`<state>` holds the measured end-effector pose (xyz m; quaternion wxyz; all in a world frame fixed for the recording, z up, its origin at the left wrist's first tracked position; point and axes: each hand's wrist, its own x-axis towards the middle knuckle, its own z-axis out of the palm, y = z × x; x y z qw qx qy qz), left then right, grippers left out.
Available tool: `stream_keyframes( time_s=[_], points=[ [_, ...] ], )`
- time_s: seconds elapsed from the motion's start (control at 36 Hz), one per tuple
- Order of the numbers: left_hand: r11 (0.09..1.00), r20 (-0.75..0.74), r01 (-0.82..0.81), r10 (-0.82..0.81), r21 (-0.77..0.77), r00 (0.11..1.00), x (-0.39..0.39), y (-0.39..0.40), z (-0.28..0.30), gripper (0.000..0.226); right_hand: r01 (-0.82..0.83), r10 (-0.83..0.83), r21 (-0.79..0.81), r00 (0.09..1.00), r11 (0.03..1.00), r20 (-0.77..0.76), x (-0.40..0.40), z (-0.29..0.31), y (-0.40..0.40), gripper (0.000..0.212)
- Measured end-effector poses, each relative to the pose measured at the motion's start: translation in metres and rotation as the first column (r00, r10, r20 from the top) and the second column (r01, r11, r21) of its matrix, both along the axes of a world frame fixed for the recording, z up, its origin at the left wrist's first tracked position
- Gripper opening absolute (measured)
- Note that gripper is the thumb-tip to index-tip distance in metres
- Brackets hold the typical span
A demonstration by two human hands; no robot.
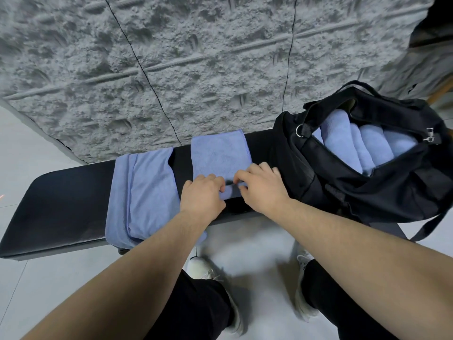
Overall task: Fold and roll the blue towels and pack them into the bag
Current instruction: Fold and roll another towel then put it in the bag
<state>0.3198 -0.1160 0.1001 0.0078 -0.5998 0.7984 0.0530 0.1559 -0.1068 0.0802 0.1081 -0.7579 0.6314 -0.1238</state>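
A folded blue towel (218,155) lies as a narrow strip across the black bench (66,200). Its near end is curled into the start of a roll. My left hand (202,196) and my right hand (261,186) grip that curled near end with bent fingers, side by side. To the left a stack of flat blue towels (144,195) drapes over the bench. At the right the black bag (382,182) lies open, with several rolled blue towels (360,143) packed inside.
A rough grey concrete-pattern wall (171,57) stands directly behind the bench. Light grey floor tiles (31,143) lie around it. My legs in black trousers and white shoes (208,273) stand in front of the bench. A bag strap (426,229) hangs off the right end.
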Motion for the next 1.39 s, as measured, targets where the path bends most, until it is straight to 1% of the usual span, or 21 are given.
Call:
stream_keyframes(
  time_s=[0.06,0.14,0.25,0.31,0.44,0.56,0.67,0.75,0.83,0.94,1.06,1.14,1.22,1.28,1.33,1.39],
  points=[
    [1.000,-0.012,-0.013,0.013,-0.010,1.000,-0.001,-0.001,0.000,0.021,-0.060,0.058,-0.070,0.998,0.996,-0.029,-0.003,0.000,-0.001,0.024],
    [0.999,-0.035,-0.022,0.020,-0.048,0.999,0.002,-0.002,-0.002,0.023,-0.134,0.123,-0.107,0.987,0.985,-0.099,-0.003,-0.001,-0.002,0.024],
    [0.997,-0.063,-0.039,0.035,-0.068,0.997,0.003,-0.004,-0.004,0.024,-0.184,0.147,-0.205,0.972,0.961,-0.184,-0.002,-0.006,-0.002,0.014],
    [0.997,-0.073,-0.046,0.041,-0.064,0.996,0.003,-0.004,-0.005,0.024,-0.210,0.167,-0.215,0.965,0.954,-0.201,-0.001,-0.007,-0.001,0.013],
    [0.997,-0.119,-0.075,0.071,-0.028,0.990,0.002,-0.005,-0.005,0.024,-0.219,0.182,-0.150,0.957,0.964,-0.227,-0.001,-0.011,0.001,0.029],
    [0.995,-0.167,-0.083,0.090,0.046,0.982,0.001,-0.005,-0.002,0.022,-0.238,0.227,-0.051,0.959,0.970,-0.171,-0.002,-0.004,0.000,0.040],
    [0.992,-0.185,-0.092,0.107,0.092,0.977,0.001,-0.005,0.000,0.018,-0.227,0.227,0.016,0.964,0.974,-0.136,-0.001,0.001,-0.002,0.046],
    [0.983,-0.206,-0.120,0.148,0.139,0.967,0.001,-0.004,0.001,0.014,-0.233,0.238,0.061,0.965,0.971,-0.106,-0.003,0.003,-0.001,0.044],
    [0.972,-0.203,-0.131,0.171,0.194,0.964,0.002,-0.002,0.003,0.009,-0.240,0.247,0.095,0.966,0.966,-0.072,-0.005,0.006,0.002,0.037],
    [0.970,-0.207,-0.116,0.160,0.212,0.965,0.003,0.000,0.004,0.007,-0.235,0.243,0.137,0.969,0.962,-0.039,-0.006,0.007,0.003,0.031],
    [0.965,-0.240,-0.110,0.168,0.237,0.956,0.003,-0.001,0.001,0.005,-0.221,0.226,0.164,0.974,0.961,-0.011,-0.005,0.009,0.004,0.030],
    [0.975,-0.245,-0.101,0.149,0.195,0.958,0.004,-0.001,-0.002,0.006,-0.215,0.214,0.181,0.976,0.960,0.024,-0.006,0.009,0.004,0.030],
    [0.994,-0.144,-0.095,0.103,0.059,0.984,0.004,-0.002,-0.001,0.014,-0.202,0.193,0.213,0.979,0.956,0.060,-0.008,0.009,0.002,0.030],
    [0.997,-0.094,-0.073,0.072,0.001,0.993,0.002,-0.003,0.001,0.020,-0.195,0.182,0.230,0.980,0.954,0.076,-0.009,0.011,0.001,0.030],
    [0.998,-0.087,-0.060,0.060,0.001,0.994,0.002,-0.004,0.001,0.024,-0.191,0.175,0.249,0.981,0.949,0.086,-0.009,0.012,0.000,0.031],
    [0.998,-0.119,-0.052,0.055,0.028,0.991,0.001,-0.004,-0.001,0.027,-0.182,0.165,0.260,0.982,0.948,0.089,-0.008,0.011,0.000,0.033]
  ],
)
